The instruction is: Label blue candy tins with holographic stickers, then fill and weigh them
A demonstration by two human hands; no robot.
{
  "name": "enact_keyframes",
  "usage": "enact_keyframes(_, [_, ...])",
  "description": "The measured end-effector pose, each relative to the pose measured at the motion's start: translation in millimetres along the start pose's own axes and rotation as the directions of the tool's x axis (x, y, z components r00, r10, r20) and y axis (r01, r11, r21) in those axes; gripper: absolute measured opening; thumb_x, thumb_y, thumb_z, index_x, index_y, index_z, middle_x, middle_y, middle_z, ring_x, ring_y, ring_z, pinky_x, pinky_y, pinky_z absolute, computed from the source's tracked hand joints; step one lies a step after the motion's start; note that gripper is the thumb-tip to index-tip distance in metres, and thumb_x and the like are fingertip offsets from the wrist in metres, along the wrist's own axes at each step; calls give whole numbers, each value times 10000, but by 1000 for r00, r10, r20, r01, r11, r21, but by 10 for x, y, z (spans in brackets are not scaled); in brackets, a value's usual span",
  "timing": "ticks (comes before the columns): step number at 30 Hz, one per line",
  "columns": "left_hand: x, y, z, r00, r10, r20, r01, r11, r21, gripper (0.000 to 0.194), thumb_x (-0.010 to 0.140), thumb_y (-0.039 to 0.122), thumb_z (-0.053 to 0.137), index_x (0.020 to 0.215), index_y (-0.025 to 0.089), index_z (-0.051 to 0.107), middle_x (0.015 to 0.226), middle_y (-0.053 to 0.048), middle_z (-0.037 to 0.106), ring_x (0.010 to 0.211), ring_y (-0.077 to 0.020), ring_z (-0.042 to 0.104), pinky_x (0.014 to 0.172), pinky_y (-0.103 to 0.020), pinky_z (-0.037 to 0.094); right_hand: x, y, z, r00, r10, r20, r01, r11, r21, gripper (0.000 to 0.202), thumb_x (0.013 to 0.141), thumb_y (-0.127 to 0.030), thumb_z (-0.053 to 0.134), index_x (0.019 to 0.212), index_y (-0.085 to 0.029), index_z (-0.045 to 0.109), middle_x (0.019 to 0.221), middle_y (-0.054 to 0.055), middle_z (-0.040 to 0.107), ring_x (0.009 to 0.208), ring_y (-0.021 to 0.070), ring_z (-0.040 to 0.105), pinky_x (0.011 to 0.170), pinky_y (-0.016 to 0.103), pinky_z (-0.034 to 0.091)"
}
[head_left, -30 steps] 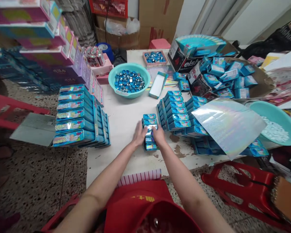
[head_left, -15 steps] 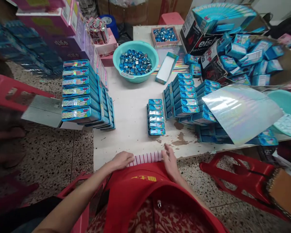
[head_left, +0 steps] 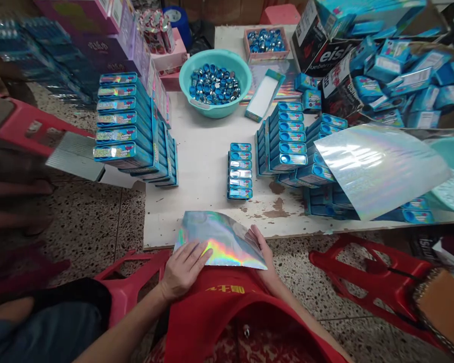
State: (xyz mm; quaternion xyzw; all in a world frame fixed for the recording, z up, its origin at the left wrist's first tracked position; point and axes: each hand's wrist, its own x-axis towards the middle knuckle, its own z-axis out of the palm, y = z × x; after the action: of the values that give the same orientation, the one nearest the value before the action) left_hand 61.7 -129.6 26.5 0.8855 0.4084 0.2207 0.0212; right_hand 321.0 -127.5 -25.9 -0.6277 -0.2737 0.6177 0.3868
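The white table (head_left: 201, 156) spreads beyond both hands, and its paint is worn in front of the right hand. Ahead of the left hand and to its left, there is a tall stack of blue candy boxes (head_left: 126, 121). Ahead of the right hand and further right, a loose shiny sheet (head_left: 382, 169) lies over other blue boxes. Farther ahead of the hands is a turquoise basin (head_left: 215, 108) with blue and silver caps (head_left: 214, 84).

The holographic sheet (head_left: 221, 239) is between the hands, bent and over the near table edge. The left hand (head_left: 183, 269) grips its near left part, with fingers extended on the top surface. The right hand (head_left: 264, 254) grips its right edge, with the fingers partly curled; both thumbs seem to be under the sheet, but I cannot see them well.

Just beyond this sheet, a short row of blue boxes (head_left: 240, 173) stands on the table, smaller than the stack and apart from both hands.
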Motion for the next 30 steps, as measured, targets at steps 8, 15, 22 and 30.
enact_keyframes(8, [101, 244, -29, 993, 74, -89, -78, 996, -39, 343, 908, 132, 452, 1212, 189, 600, 1137, -95, 685, 1246, -236, 506, 943, -374, 497, -36, -322, -537, 978, 142, 155, -169, 969, 182, 485, 583, -370, 810, 1042, -266, 691, 1199, 57, 651, 1203, 260, 534, 1003, 431, 445])
enact_keyframes(15, [53, 542, 112, 992, 111, 53, -99, 977, -188, 441, 878, 409, 542, 1308, 313, 513, 1309, -63, 580, 1331, -257, 400, 1068, -455, 372, -69, -385, -639, 911, 364, 194, -408, 867, 287, 424, 448, -255, 880, 813, -193, 672, 815, 24, 727, 711, 177, 652, 699, 294, 518])
enact_keyframes(22, [379, 482, 501, 402, -656, 639, 885, 101, -454, 881, 816, 629, 486, 1494, 222, 97, 1411, -229, 409, 1146, -297, 572, 833, -430, 519, -98, -491, -887, 970, 222, 94, -240, 932, 271, 500, 426, -325, 878, 843, -192, 636, 771, 17, 722, 669, 196, 648, 687, 327, 501])
enact_keyframes(30, [825, 709, 976, 193, -470, 861, 944, -150, -293, 650, 874, 502, 477, 1435, 236, 285, 1395, -176, 446, 1170, -248, 542, 747, -311, 508, -146, -487, -1147, 990, 141, -17, -135, 972, 194, 560, 389, -445, 859, 840, -193, 644, 822, 44, 727, 746, 249, 659, 736, 380, 512])
